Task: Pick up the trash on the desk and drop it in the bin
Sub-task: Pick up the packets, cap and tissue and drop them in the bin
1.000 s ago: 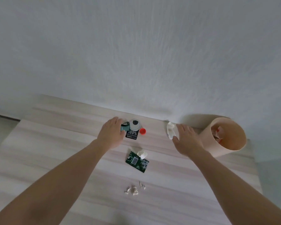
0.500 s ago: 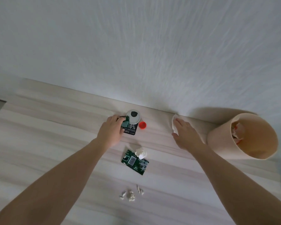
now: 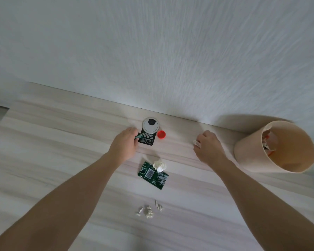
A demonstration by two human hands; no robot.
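My left hand [image 3: 124, 144] pinches the left edge of a dark wrapper [image 3: 147, 138] printed "100%", which lies flat by the wall. My right hand [image 3: 208, 149] is curled around a white tissue [image 3: 196, 143] on the desk, most of it hidden under the fingers. The beige bin [image 3: 250, 154] stands at the right by the wall, with crumpled trash inside. A green wrapper [image 3: 152, 175] with a white paper ball [image 3: 159, 165] on it lies in the middle. Several small paper scraps [image 3: 149, 211] lie nearer to me.
A red bottle cap [image 3: 161, 134] sits right of the dark wrapper. A round grey cable grommet [image 3: 150, 125] is set in the wooden desk [image 3: 43, 151] at the white wall. The desk's left edge shows at the far left.
My right hand has closed its fingers over the white tissue, which was lying exposed before. My left hand has taken the dark wrapper's edge. The view has shifted, showing more of the bin.
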